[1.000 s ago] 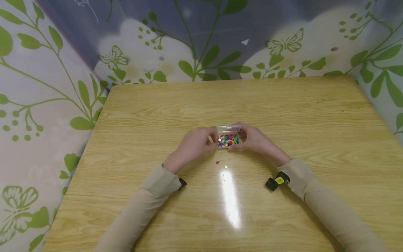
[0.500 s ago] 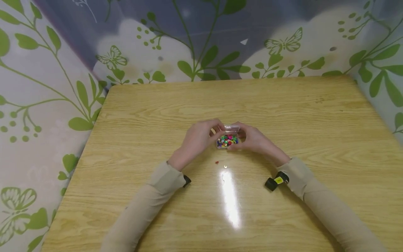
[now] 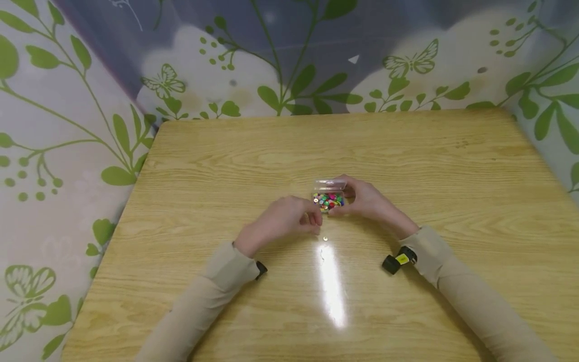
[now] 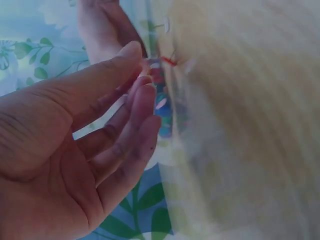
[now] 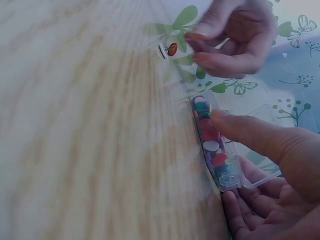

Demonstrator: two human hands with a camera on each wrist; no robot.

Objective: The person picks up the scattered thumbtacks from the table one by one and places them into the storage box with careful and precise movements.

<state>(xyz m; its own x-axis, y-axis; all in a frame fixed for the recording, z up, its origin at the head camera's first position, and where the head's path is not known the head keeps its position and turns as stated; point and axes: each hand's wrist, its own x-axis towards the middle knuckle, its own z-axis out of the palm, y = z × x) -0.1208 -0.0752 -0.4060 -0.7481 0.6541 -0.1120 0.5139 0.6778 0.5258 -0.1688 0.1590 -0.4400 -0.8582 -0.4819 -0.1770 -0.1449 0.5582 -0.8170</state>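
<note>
A small clear plastic box (image 3: 328, 201), lid raised, is filled with thumbtacks (image 5: 211, 134) of many colours. My right hand (image 3: 368, 200) grips it from the right, thumb along its near side and fingers behind. My left hand (image 3: 287, 218) hovers in front of the box with thumb and fingertips apart, nothing visible between them. Close beside these fingertips, a loose red thumbtack (image 5: 172, 48) lies on the table; in the head view the hand covers it. A second loose thumbtack, gold-topped (image 3: 325, 239), lies slightly nearer me.
The wood-grain table (image 3: 217, 156) ends at a wall (image 3: 307, 75) patterned with leaves and butterflies. A dark wrist camera (image 3: 391, 264) is strapped to my right wrist. Light reflects in a bright streak on the tabletop near me.
My left hand went up to the box's lid, then came back down toward me, beside the loose red thumbtack. My right hand has stayed on the box.
</note>
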